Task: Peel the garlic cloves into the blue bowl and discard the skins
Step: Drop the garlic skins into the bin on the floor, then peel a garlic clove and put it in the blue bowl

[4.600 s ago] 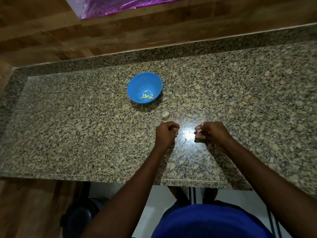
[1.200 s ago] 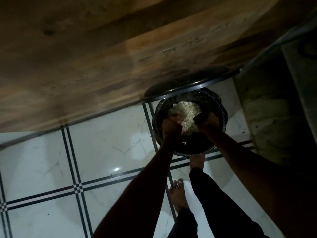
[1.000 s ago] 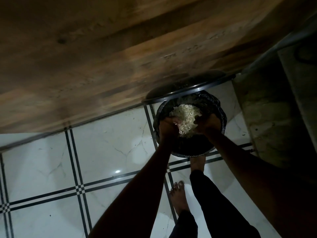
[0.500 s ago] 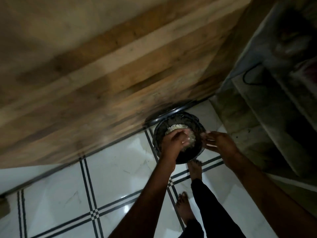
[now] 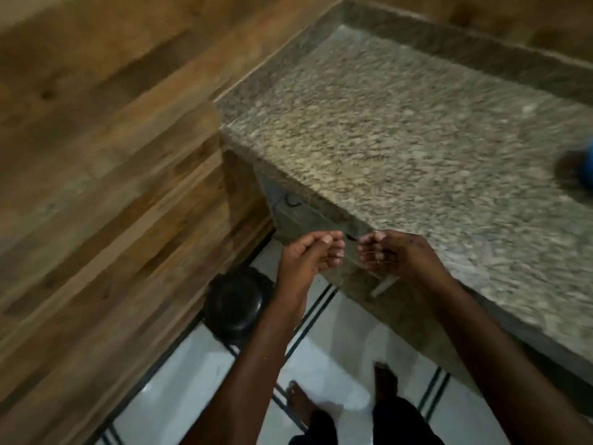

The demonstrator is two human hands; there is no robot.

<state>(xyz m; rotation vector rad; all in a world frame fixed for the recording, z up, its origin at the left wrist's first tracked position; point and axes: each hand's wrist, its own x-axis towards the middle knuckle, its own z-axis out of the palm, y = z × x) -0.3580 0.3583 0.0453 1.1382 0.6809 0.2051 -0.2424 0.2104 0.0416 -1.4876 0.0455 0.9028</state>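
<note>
Both hands hang at frame centre, left hand and right hand, fingers loosely curled, seemingly holding nothing. The blue bowl sits at the right edge on the granite desk. The lidded black bin stands lower centre; skins seem discarded, and any remaining cloves are out of view.

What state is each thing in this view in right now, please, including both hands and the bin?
left hand: raised in front of the counter's edge, fingers loosely curled, holding nothing visible
right hand: beside it, apart, fingers loosely curled, holding nothing visible
black bin: on the floor, lid closed
blue bowl: on the granite counter, cut off at the frame's edge, contents not visible
</note>
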